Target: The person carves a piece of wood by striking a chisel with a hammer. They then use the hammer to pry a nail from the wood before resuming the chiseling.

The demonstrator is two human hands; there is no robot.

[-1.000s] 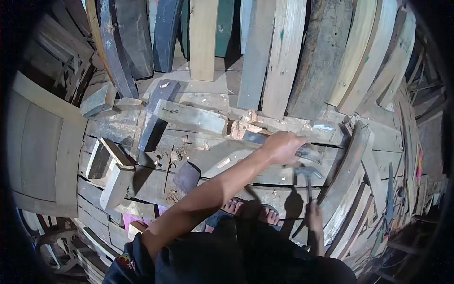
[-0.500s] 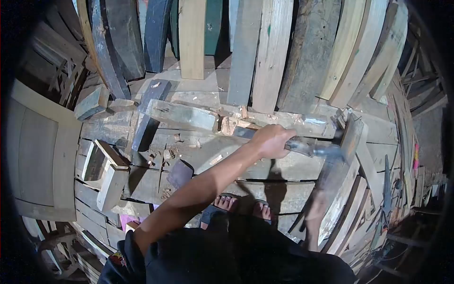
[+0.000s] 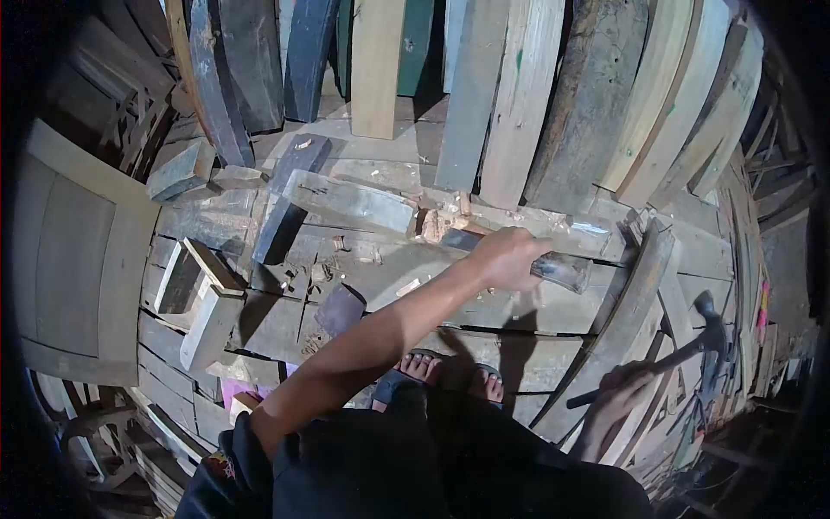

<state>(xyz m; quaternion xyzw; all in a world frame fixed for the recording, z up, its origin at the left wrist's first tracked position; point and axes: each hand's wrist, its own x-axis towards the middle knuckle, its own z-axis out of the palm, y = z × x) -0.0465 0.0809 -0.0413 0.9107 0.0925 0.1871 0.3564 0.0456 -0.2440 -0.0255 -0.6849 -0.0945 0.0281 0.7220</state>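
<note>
My left hand (image 3: 512,259) grips a chisel, its worn handle (image 3: 562,272) sticking out to the right and its flat dark blade (image 3: 461,239) pointing left. The blade tip lies by fresh chipped wood at the end of a weathered wooden block (image 3: 350,202). My right hand (image 3: 624,394), low on the right, is wrapped around the handle of a claw hammer (image 3: 687,352). The hammer head is up and to the right, apart from the chisel.
Upright boards (image 3: 462,95) line the far side. A joined wooden frame piece (image 3: 207,303) stands at the left, near a dark block (image 3: 341,310) and scattered shavings. A slanted beam (image 3: 635,294) lies at the right. My feet (image 3: 421,367) are on the planks.
The hammer has swung back from the chisel's handle end, down and to the right, with my right hand. My left hand keeps the chisel by the block. The view has shifted slightly.
</note>
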